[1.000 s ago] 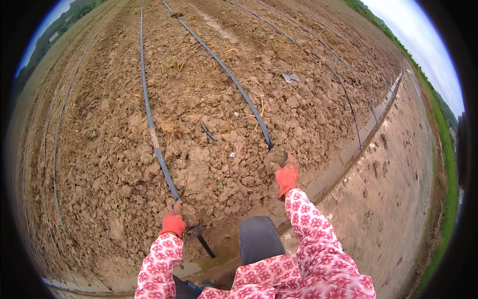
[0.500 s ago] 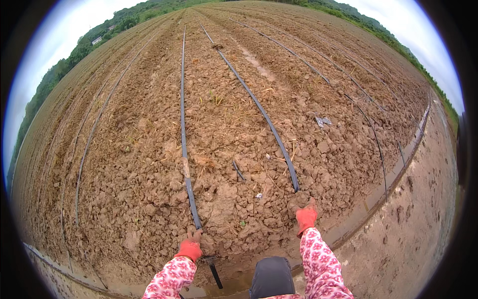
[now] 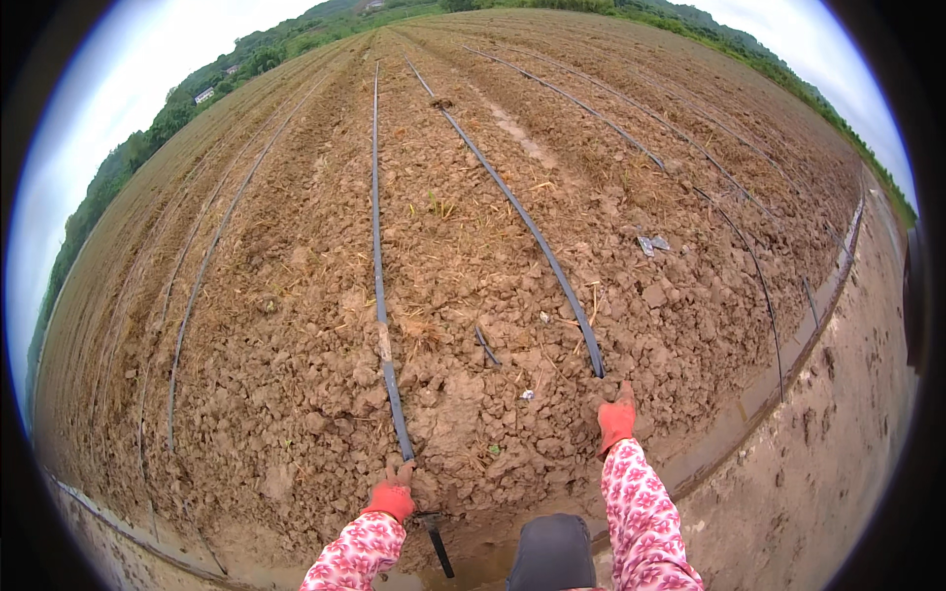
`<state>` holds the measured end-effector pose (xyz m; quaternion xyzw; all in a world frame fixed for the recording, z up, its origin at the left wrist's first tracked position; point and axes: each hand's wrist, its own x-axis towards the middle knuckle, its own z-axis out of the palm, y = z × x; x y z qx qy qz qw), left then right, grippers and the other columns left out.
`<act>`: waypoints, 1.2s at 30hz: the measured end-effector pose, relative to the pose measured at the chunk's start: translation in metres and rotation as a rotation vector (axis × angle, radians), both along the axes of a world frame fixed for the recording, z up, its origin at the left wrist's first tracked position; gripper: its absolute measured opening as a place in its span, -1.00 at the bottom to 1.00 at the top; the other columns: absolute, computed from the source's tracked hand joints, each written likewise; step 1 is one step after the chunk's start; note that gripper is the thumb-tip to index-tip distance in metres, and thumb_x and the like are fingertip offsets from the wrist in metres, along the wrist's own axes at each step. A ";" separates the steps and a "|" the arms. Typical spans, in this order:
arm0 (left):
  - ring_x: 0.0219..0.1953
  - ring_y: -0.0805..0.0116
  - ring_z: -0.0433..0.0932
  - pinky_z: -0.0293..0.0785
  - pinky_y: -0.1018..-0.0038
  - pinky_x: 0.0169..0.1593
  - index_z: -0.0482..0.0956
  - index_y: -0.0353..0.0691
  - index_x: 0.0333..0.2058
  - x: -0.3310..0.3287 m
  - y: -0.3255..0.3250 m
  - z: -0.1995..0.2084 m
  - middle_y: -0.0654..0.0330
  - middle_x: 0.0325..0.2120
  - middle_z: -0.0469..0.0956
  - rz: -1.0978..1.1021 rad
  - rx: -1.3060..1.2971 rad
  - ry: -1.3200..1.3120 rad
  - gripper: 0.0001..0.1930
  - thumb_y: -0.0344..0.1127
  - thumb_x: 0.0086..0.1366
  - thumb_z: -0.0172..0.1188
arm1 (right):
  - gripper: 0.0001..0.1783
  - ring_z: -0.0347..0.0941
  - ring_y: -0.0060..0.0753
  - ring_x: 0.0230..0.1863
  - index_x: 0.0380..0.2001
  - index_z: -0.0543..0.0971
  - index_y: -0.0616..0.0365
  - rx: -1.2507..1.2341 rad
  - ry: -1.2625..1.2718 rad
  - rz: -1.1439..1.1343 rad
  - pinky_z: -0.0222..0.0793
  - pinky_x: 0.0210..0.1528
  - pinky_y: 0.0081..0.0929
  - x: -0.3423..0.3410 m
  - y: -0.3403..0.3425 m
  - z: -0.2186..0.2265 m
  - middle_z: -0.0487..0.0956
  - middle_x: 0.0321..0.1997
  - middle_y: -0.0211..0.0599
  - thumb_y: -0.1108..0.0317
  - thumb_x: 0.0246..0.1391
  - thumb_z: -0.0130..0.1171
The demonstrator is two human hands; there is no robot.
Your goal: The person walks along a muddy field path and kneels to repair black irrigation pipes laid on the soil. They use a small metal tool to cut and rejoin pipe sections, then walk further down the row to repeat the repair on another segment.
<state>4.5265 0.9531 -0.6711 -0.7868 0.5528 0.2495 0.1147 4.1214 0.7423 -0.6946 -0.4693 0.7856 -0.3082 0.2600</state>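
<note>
My left hand (image 3: 392,494), in a muddy red glove, is closed at the near end of a flat dark drip tape (image 3: 377,246), which runs away up the field. Just right of that hand, a short black tube (image 3: 439,547) sticks out of the soil toward me. My right hand (image 3: 618,422), gloved in red too, reaches down at the near end of a second drip tape (image 3: 537,231). Its mud-caked fingers blend with the clods, so their grip is hidden. A short dark piece of tubing (image 3: 487,347) lies loose on the soil between the two tapes.
Cloddy brown soil (image 3: 296,394) surrounds both hands. More dark lines (image 3: 212,251) run along the field on either side. A muddy concrete strip (image 3: 788,463) borders the right. Scraps of plastic (image 3: 650,244) lie right of the second tape. My dark-clad knee (image 3: 554,552) is between my arms.
The view has shifted slightly, so the field, tapes and both hands sit a little further right in the picture. Both hands stay at the same tape ends.
</note>
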 end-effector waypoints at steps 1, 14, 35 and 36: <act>0.06 -0.09 0.26 0.32 0.30 0.03 0.07 0.17 0.14 -0.003 0.003 -0.006 -0.16 0.19 -0.05 0.020 0.033 0.016 -0.13 -0.27 -0.21 0.31 | -0.13 0.22 -0.07 0.14 0.12 0.20 0.28 -0.052 -0.055 -0.019 0.15 0.13 -0.38 -0.003 0.006 -0.005 0.29 0.12 0.05 0.24 -0.29 0.33; -0.10 0.02 0.48 0.48 0.34 -0.27 -0.10 0.30 0.19 0.003 0.002 -0.017 -0.20 0.21 -0.11 -0.021 0.179 -0.180 -0.07 -0.20 -0.13 0.30 | -0.19 0.33 -0.15 -0.01 0.07 0.27 0.29 -0.327 -0.220 -0.125 0.23 0.01 -0.36 -0.033 -0.021 0.068 0.39 0.02 -0.05 0.12 -0.25 0.31; 0.07 -0.03 0.30 0.37 0.27 -0.02 -0.02 0.26 0.17 0.001 -0.001 -0.008 -0.09 0.22 -0.13 -0.019 0.130 -0.076 -0.10 -0.23 -0.15 0.31 | -0.49 0.40 -0.08 -0.09 -0.13 0.43 0.09 0.265 0.513 0.132 0.33 -0.08 -0.25 0.008 -0.014 -0.029 0.47 -0.15 -0.13 0.04 -0.14 0.17; 0.10 -0.04 0.26 0.35 0.27 0.00 -0.03 0.26 0.17 0.001 0.001 0.006 -0.08 0.23 -0.16 0.024 0.158 -0.046 -0.10 -0.22 -0.14 0.30 | -0.45 0.41 -0.09 -0.09 -0.11 0.40 0.12 0.308 0.427 0.052 0.34 -0.08 -0.26 0.031 -0.014 -0.007 0.45 -0.10 -0.13 0.07 -0.15 0.20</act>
